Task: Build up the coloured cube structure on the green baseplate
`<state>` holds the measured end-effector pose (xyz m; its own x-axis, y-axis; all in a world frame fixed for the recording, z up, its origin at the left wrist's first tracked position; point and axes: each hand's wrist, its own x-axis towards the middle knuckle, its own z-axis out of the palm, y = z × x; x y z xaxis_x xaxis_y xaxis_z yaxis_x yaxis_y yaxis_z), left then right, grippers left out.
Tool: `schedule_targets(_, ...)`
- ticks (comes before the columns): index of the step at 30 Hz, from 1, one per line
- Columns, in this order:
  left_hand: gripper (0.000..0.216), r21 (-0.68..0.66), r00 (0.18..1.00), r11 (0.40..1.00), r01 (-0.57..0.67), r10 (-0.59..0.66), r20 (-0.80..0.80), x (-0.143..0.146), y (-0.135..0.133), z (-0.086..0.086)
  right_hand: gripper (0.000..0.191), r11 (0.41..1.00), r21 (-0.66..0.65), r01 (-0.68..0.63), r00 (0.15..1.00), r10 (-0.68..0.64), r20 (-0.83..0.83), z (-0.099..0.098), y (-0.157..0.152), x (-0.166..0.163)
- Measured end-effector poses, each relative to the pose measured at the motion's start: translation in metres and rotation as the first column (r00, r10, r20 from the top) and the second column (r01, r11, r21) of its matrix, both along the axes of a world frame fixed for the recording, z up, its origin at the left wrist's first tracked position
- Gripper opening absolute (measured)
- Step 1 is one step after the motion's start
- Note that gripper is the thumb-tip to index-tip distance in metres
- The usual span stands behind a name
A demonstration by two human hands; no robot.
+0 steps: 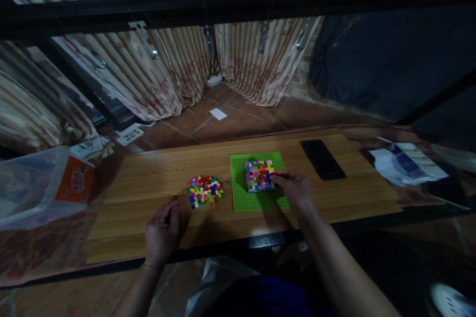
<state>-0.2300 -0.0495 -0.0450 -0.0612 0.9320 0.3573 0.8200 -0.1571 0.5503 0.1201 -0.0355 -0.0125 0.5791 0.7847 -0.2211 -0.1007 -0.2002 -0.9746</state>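
Observation:
A green studded baseplate (241, 202) lies on the wooden table, bearing a square block of many-coloured small building bricks (256, 178). My right hand (295, 190) reaches over the plate from the right. Its thumb and index finger are pinched at the block's right edge, on what looks like a small brick, mostly hidden by the fingertips. To the left of the plate is a loose heap of small coloured bricks (205, 191). My left hand (162, 232) rests near the table's front, left of the heap, with its fingers curled closed; anything inside them is hidden.
A black phone (323, 159) lies right of the plate on the wooden table (148, 171). Beyond the table's left end stands a clear plastic box (33, 188) with an orange label. At the right lies a white plastic package (409, 163). A dark bar crosses behind, before striped curtains.

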Motion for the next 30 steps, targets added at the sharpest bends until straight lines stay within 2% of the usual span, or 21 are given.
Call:
schedule_targets(7,0.029,-0.003,0.999,1.0,0.001,-0.001,0.038,0.001,0.001,0.001,0.037,0.999,0.016,-0.038,0.999,0.038,0.018,-0.001,-0.006,-0.002)
schedule_targets(10,0.029,-0.004,0.999,1.0,-0.007,0.007,0.051,0.002,0.002,0.0,0.039,0.996,0.069,0.061,0.998,-0.061,0.004,-0.001,-0.017,-0.001)
schedule_targets(13,0.029,-0.004,0.998,1.0,-0.013,0.014,0.055,0.004,0.002,-0.001,0.034,0.971,0.163,0.176,0.979,-0.189,0.073,0.001,-0.029,-0.003)
schedule_targets(15,0.029,-0.002,0.998,1.0,-0.015,0.015,0.063,0.005,0.001,-0.002,0.03,0.964,0.212,0.16,0.971,-0.192,0.139,0.004,-0.037,-0.009)
schedule_targets(17,0.03,-0.009,0.997,1.0,-0.012,0.013,0.075,0.006,0.0,-0.001,0.027,0.97,0.235,0.062,0.971,-0.113,0.21,0.007,-0.045,-0.022)
schedule_targets(19,0.031,-0.03,0.996,1.0,-0.009,0.011,0.084,0.007,-0.001,-0.001,0.024,0.967,0.237,-0.099,0.952,0.023,0.305,0.009,-0.051,-0.04)
schedule_targets(24,0.031,-0.054,0.995,0.998,-0.02,0.025,0.095,0.009,-0.003,0.001,0.021,0.871,0.129,-0.475,0.765,0.336,0.55,0.004,-0.058,-0.088)
schedule_targets(26,0.031,-0.061,0.995,0.998,-0.017,0.023,0.099,0.009,-0.003,0.0,0.023,0.838,0.087,-0.539,0.694,0.384,0.609,0.0,-0.053,-0.101)
schedule_targets(30,0.03,-0.071,0.995,0.997,-0.012,0.019,0.103,0.009,-0.003,0.0,0.026,0.817,0.027,-0.576,0.588,0.391,0.708,-0.006,-0.034,-0.115)
